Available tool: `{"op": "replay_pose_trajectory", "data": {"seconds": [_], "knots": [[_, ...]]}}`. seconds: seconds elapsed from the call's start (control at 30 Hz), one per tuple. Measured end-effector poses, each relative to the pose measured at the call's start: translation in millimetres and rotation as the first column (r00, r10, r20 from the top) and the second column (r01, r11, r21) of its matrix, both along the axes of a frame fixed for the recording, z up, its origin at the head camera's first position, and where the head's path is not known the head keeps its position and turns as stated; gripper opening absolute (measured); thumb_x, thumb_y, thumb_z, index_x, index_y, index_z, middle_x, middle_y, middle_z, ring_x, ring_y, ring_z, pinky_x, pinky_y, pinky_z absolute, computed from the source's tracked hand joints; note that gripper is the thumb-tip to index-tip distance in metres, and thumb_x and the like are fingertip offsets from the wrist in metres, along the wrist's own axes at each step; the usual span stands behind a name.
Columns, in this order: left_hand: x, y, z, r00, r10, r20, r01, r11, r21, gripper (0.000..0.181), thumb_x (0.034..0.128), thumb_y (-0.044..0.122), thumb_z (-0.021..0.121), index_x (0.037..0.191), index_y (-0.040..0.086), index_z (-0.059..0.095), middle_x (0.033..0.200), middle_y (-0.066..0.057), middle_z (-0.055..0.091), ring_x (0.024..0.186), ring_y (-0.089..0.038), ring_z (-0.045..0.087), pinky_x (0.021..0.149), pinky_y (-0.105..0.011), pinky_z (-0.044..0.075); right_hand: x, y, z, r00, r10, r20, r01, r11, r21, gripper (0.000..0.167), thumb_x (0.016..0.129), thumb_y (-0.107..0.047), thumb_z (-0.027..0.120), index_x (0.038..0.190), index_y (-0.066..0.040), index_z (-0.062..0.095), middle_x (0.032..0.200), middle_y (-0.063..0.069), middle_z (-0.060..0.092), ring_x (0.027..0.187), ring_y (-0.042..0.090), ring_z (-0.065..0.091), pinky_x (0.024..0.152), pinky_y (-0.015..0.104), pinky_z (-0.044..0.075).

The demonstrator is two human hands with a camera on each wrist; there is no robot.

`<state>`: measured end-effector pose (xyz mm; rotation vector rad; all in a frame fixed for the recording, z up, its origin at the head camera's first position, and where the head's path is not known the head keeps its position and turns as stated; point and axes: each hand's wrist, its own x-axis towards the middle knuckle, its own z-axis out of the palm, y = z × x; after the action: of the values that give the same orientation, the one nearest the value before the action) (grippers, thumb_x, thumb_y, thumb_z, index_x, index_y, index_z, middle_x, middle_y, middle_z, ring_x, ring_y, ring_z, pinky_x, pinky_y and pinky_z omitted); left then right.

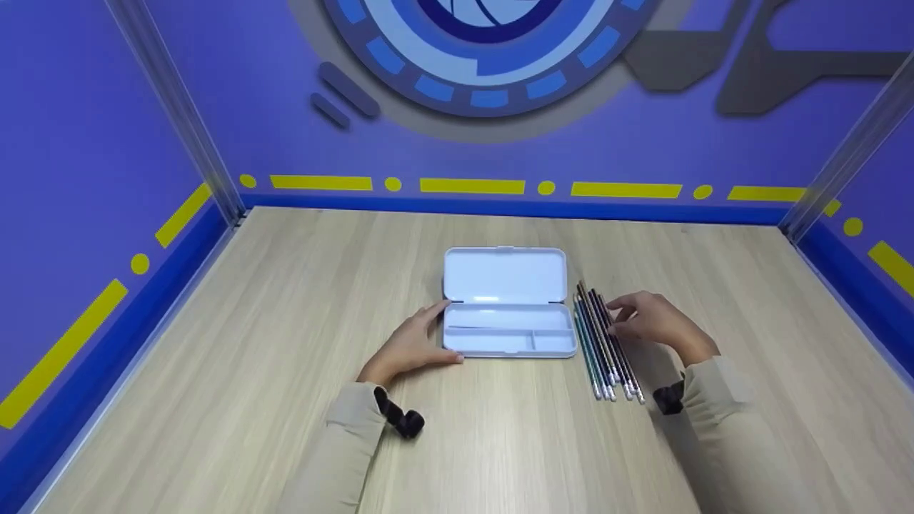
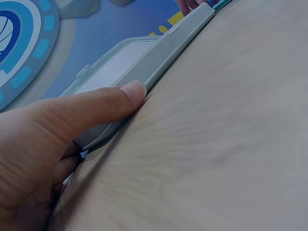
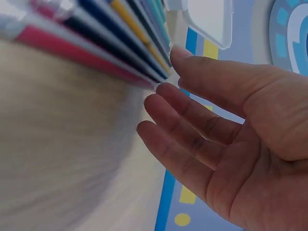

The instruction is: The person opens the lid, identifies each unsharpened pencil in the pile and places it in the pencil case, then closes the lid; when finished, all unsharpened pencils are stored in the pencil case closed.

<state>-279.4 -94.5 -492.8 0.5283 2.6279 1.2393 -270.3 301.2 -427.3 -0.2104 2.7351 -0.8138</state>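
Observation:
A white pencil case [image 1: 498, 343] lies with its lid [image 1: 505, 275] tipped back, showing a long compartment and smaller ones in front. My left hand [image 1: 410, 346] holds the case at its left end. In the left wrist view the thumb [image 2: 127, 94] presses the front wall, and the fingers are partly hidden behind the case. Right of the case lies a bundle of pencils [image 1: 600, 343] in several colours, their eraser ends towards me. My right hand [image 1: 657, 321] is at the bundle's right side, its fingers [image 3: 168, 137] loosely bent and nothing held in them.
The wood-grain table [image 1: 285, 321] is bounded by blue patterned panels [image 1: 457, 157] at the back and both sides. Metal posts [image 1: 186, 107] stand at the back corners. A dark wrist strap with a small device [image 1: 407, 421] sits on the left sleeve, and another device [image 1: 670, 398] on the right.

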Motion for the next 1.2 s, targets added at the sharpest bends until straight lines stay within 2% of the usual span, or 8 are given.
{"op": "replay_pose_trajectory", "data": {"seconds": [0.3,0.8,0.9,1.0,1.1,1.2], "knots": [[-15.1,5.1,9.3,1.0,-0.006,-0.026,0.005,1.0,-0.011,0.104,0.0655,0.044,0.086,0.151,0.022,0.032,0.153,-0.018,0.033,0.142,-0.034,0.03,0.116,-0.05,0.027,-6.8,14.1,8.8,1.0,-0.001,-0.009,0.001,0.999,0.042,0.05,0.085,-0.018,0.071,0.126,0.009,0.057,0.106,0.023,0.068,0.09,0.025,0.065,0.08,0.043,0.054],[-38.3,15.5,22.2,0.998,-0.014,-0.069,0.017,0.999,0.038,0.104,0.0645,0.043,0.087,0.151,0.019,0.033,0.154,-0.016,0.032,0.143,-0.037,0.026,0.117,-0.052,0.023,-20.8,25.9,23.1,0.998,-0.006,-0.068,0.01,0.998,0.058,0.045,0.083,-0.017,0.074,0.12,0.006,0.063,0.102,0.021,0.068,0.086,0.023,0.063,0.075,0.039,0.053],[-35.6,15.9,19.2,0.998,0.0,-0.059,0.003,0.999,0.045,0.105,0.0642,0.043,0.087,0.151,0.019,0.033,0.154,-0.016,0.032,0.144,-0.037,0.026,0.117,-0.053,0.022,-19.2,26.8,19.2,0.998,-0.016,-0.067,0.019,0.999,0.041,0.045,0.082,-0.015,0.073,0.12,0.007,0.063,0.103,0.022,0.068,0.088,0.025,0.064,0.076,0.041,0.054],[-24.3,12.6,9.6,1.0,0.002,-0.031,0.0,0.999,0.044,0.105,0.0644,0.043,0.087,0.151,0.018,0.032,0.154,-0.018,0.032,0.143,-0.038,0.028,0.117,-0.054,0.023,-11.1,23.7,8.9,0.999,-0.036,-0.04,0.037,0.999,0.024,0.044,0.081,-0.013,0.072,0.118,0.008,0.062,0.102,0.023,0.068,0.087,0.024,0.066,0.075,0.041,0.056],[-11.5,6.1,0.2,1.0,-0.004,-0.02,0.005,0.999,0.039,0.106,0.0639,0.045,0.086,0.151,0.015,0.033,0.152,-0.022,0.033,0.141,-0.04,0.03,0.115,-0.055,0.025,-0.9,14.6,-0.4,0.997,-0.064,-0.034,0.065,0.998,0.025,0.043,0.079,-0.011,0.073,0.115,0.009,0.064,0.097,0.02,0.069,0.079,0.021,0.065,0.068,0.036,0.056],[-2.9,-2.8,-2.7,0.999,-0.003,-0.034,0.004,1.0,0.026,0.107,0.0631,0.046,0.087,0.15,0.013,0.034,0.15,-0.025,0.035,0.139,-0.042,0.032,0.114,-0.056,0.027,7.5,-1.0,-6.0,0.995,-0.09,-0.052,0.091,0.996,0.025,0.039,0.076,-0.008,0.075,0.109,0.01,0.066,0.09,0.017,0.069,0.069,0.017,0.063,0.061,0.032,0.054]]}}
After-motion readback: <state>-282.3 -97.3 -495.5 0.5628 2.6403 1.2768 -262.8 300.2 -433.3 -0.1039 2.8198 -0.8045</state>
